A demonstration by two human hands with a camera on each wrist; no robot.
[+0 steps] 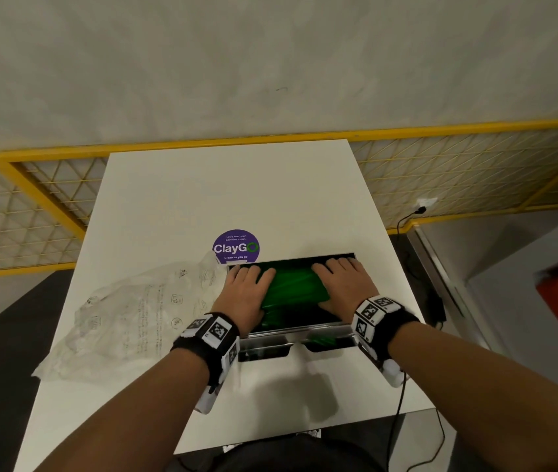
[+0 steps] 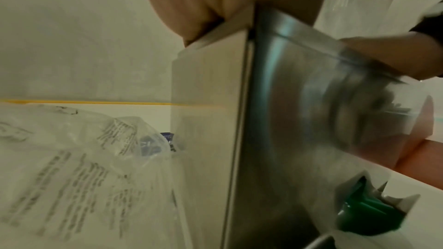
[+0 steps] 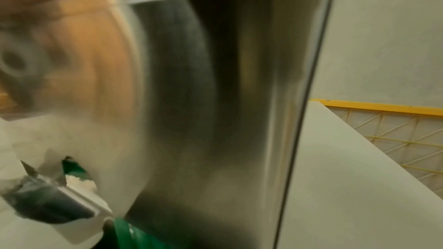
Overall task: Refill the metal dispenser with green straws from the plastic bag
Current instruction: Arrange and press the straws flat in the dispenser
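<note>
Head view: both my hands, left hand and right hand, lie flat-fingered on green straws inside the metal dispenser, frame centre.
Risk: uneven pressing may cross straws and jam the outlet; plastic bag lies emptied, lower left.

Soft indoor light, two blurred wrist views

My head view is sharp, bowed at the edges, my shadow on the white table at 6 o'clock; metal dispenser smeared.

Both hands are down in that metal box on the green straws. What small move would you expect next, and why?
Probably spreading the green straws flat and level. Both the left hand and right hand press on them inside the metal dispenser, where they lie crossed and heaped; the plastic bag lies crumpled beside it.
</note>
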